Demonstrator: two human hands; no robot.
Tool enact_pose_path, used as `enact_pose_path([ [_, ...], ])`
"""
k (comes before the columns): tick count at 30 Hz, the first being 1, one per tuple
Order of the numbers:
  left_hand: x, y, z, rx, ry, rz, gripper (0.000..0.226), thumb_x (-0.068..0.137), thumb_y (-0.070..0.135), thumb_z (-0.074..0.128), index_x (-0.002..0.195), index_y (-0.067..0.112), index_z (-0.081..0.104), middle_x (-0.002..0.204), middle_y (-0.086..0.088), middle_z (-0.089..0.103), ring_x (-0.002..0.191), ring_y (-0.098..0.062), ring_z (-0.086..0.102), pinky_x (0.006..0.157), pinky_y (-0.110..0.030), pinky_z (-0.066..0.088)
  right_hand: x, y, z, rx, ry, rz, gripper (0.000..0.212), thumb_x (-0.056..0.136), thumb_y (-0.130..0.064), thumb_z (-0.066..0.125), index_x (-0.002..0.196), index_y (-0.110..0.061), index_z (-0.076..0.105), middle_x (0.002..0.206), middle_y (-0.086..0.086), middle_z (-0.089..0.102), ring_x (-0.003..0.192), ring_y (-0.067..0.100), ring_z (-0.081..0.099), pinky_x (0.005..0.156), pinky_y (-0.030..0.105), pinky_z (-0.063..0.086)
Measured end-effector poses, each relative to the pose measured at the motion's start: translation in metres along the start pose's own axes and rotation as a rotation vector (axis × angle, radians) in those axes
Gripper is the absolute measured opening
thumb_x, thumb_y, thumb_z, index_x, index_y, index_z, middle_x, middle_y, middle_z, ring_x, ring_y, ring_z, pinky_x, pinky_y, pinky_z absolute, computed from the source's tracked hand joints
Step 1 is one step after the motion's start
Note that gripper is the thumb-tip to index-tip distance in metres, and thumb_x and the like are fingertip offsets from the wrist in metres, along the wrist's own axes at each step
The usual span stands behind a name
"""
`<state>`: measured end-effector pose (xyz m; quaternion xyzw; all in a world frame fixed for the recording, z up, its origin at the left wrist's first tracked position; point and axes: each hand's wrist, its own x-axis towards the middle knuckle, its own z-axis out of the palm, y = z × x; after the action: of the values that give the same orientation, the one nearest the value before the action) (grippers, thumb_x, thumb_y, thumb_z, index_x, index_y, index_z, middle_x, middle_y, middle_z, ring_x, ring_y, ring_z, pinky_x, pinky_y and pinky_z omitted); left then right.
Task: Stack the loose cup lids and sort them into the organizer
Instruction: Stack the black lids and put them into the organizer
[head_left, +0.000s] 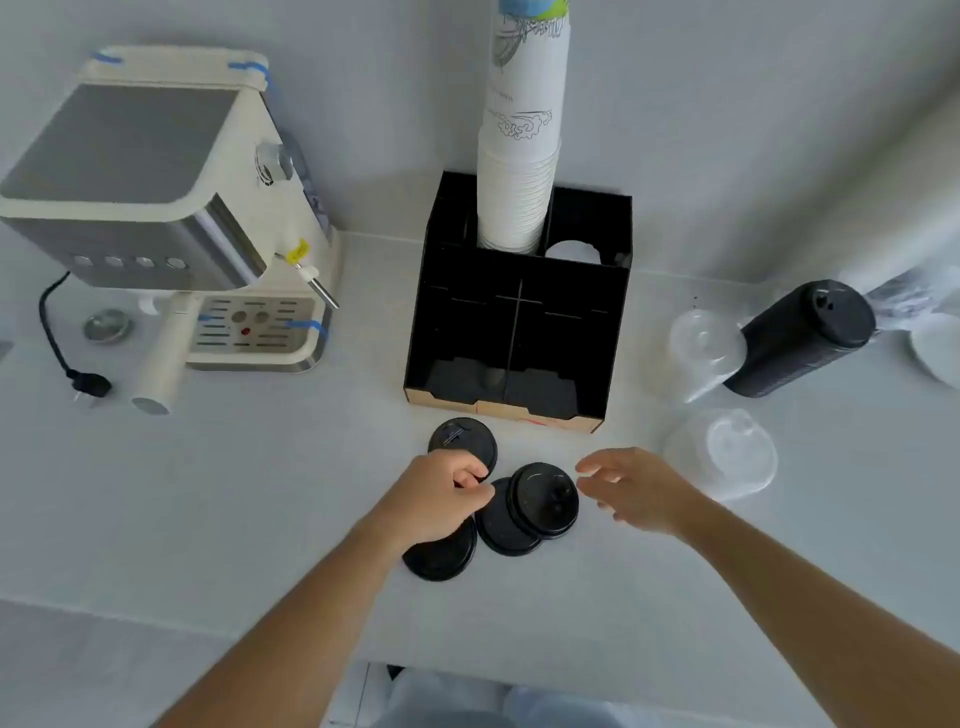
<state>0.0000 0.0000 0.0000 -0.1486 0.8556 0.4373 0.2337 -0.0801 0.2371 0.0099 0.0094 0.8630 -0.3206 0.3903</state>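
Observation:
Several loose black cup lids lie on the white counter in front of the black organizer (519, 332). One lid (460, 434) sits nearest the organizer. A second lid (545, 499) rests tilted on a third (501, 525), and another lid (441, 558) lies closest to me. My left hand (441, 493) hovers over the lids with fingers curled, touching the edge of the farthest one; whether it grips a lid I cannot tell. My right hand (631, 486) is open just right of the tilted lid, apart from it.
A tall stack of white paper cups (522, 156) stands in the organizer's back compartment. A cream espresso machine (166, 208) sits at left with its cord and plug (85, 384). At right lie a long stack of black lids (800, 338) and clear dome lids (722, 452).

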Motion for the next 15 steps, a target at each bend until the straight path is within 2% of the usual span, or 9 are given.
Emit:
enact_pose_path([
  [3, 0.009, 0.008, 0.021, -0.052, 0.059, -0.010, 0.033, 0.089, 0.030, 0.061, 0.120, 0.019, 0.065, 0.112, 0.006, 0.068, 0.097, -0.008, 0.062, 0.084, -0.021, 0.045, 0.001, 0.013, 0.013, 0.286, 0.004, 0.144, 0.023, 0.091, -0.021, 0.064, 0.114, -0.019, 0.066, 0.093, 0.009, 0.070, 0.079, 0.025, 0.069, 0.074, 0.037, 0.060],
  [7, 0.021, 0.012, 0.040, -0.087, 0.138, -0.064, 0.034, 0.088, 0.030, 0.062, 0.119, 0.015, 0.066, 0.112, 0.003, 0.070, 0.107, -0.014, 0.063, 0.095, -0.032, 0.050, 0.002, 0.026, 0.028, 0.439, 0.040, 0.226, 0.027, 0.091, -0.024, 0.066, 0.117, -0.018, 0.064, 0.095, 0.015, 0.071, 0.073, 0.026, 0.068, 0.072, 0.039, 0.064],
  [15, 0.032, 0.013, 0.054, -0.053, 0.186, -0.110, 0.033, 0.087, 0.028, 0.065, 0.116, 0.013, 0.070, 0.107, -0.002, 0.074, 0.100, -0.016, 0.067, 0.089, -0.029, 0.052, 0.006, 0.031, 0.039, 0.536, 0.008, 0.257, 0.016, 0.093, -0.021, 0.063, 0.104, -0.014, 0.072, 0.096, 0.014, 0.072, 0.076, 0.025, 0.069, 0.078, 0.038, 0.063],
])
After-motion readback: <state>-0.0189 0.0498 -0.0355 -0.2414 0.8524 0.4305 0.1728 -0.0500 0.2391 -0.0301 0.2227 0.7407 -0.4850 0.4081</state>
